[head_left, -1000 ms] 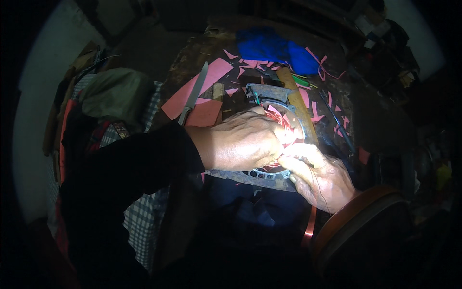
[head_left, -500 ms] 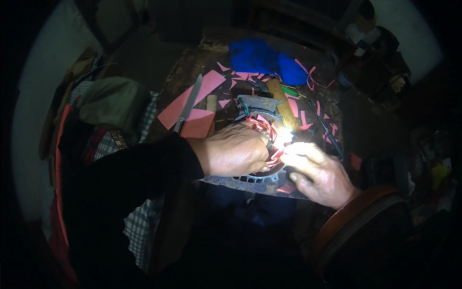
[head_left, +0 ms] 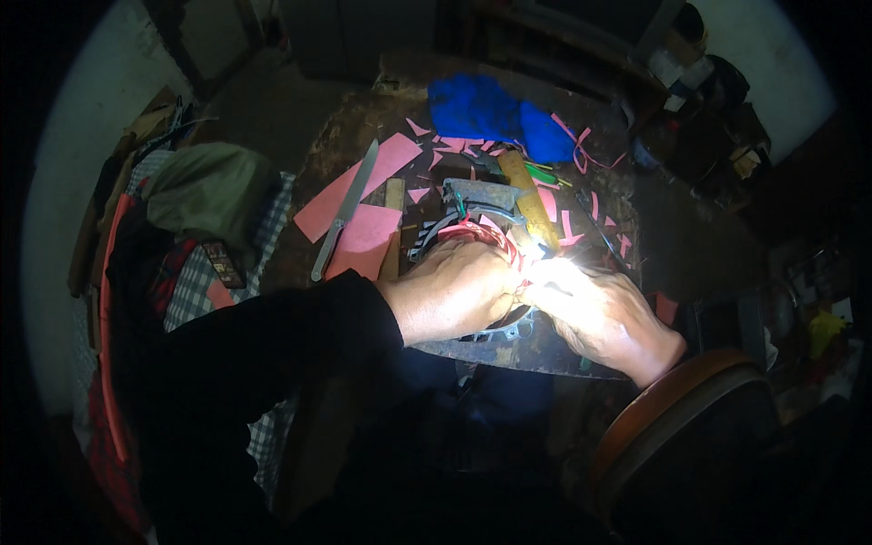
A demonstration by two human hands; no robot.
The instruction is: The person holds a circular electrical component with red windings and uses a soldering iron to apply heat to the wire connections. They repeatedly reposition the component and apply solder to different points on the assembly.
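Note:
A round metal motor stator (head_left: 509,330) with a grey housing bracket (head_left: 489,193) sits near the table's front edge. Red wire windings (head_left: 481,233) loop around its inside. My left hand (head_left: 459,286) lies over the stator's near left side, its fingers curled down into the ring, where their tips are hidden. From the right, my right hand (head_left: 604,313) meets it at the windings, thumb and fingers drawn together. Bright glare washes out those fingertips, so what they pinch cannot be made out.
Left of the stator lie a long knife (head_left: 352,202), pink sheets (head_left: 368,238) and a wooden stick (head_left: 394,204). Behind stand a yellowish wooden strip (head_left: 530,195), a blue cloth (head_left: 486,109) and pink scraps. A dark thin rod (head_left: 607,238) lies to the right.
My right hand has moved in closer to my left hand, its fingers drawing together over the windings. My left hand has shifted slightly right, and more of the knife's handle shows.

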